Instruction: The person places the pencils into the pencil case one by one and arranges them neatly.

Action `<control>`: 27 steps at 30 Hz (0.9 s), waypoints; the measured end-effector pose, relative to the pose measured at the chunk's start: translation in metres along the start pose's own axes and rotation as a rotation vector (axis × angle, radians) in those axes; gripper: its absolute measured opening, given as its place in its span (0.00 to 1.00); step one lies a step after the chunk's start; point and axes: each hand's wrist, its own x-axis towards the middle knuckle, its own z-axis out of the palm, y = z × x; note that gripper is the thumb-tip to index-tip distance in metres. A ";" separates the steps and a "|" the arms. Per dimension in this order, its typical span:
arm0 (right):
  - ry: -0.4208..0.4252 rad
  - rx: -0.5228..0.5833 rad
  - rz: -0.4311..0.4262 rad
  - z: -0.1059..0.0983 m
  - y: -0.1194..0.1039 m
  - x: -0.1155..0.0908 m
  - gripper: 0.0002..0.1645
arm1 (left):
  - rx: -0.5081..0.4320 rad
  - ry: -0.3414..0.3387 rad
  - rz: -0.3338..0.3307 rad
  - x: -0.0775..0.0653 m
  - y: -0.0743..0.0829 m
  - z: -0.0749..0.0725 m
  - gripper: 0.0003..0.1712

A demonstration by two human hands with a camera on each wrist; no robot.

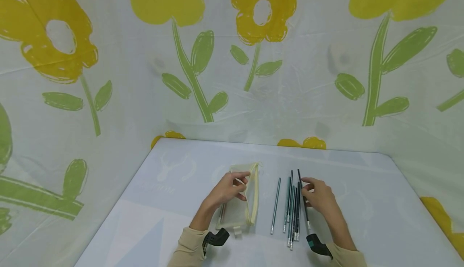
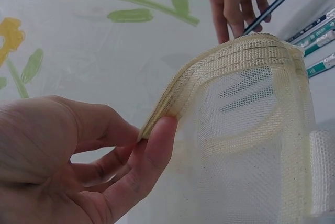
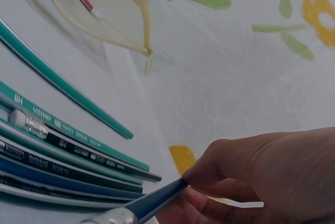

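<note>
Pinching the mesh zip pouch (image 1: 233, 215) beneath the left hand (image 1: 226, 188) and a dark-blue pencil (image 1: 306, 210) in the right hand (image 1: 320, 194), with both grips nearly closed, possibly risking rolling the loose pencils (image 1: 293, 210) between both hands by brushing too close.

Flat, diffuse light, perhaps slight blur

One pencil (image 1: 307, 214) in the right fingers (image 1: 310, 181), pencil bunch (image 1: 295, 206) just left, lone pencil (image 1: 276, 205) farther left, pouch edge (image 2: 225, 56) between the left fingertips (image 2: 161, 132)
</note>
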 end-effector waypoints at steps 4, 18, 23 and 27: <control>-0.007 0.028 -0.013 0.004 -0.005 0.000 0.28 | -0.002 0.004 0.001 0.000 0.000 0.000 0.28; 0.005 0.093 -0.067 0.027 -0.020 -0.002 0.26 | -0.016 0.001 0.009 0.000 0.002 0.001 0.28; 0.001 0.121 -0.088 0.038 -0.031 -0.001 0.26 | -0.018 -0.002 0.013 -0.001 0.003 0.000 0.28; -0.007 0.154 -0.105 0.046 -0.040 -0.001 0.26 | -0.017 -0.002 0.011 -0.001 0.004 0.000 0.28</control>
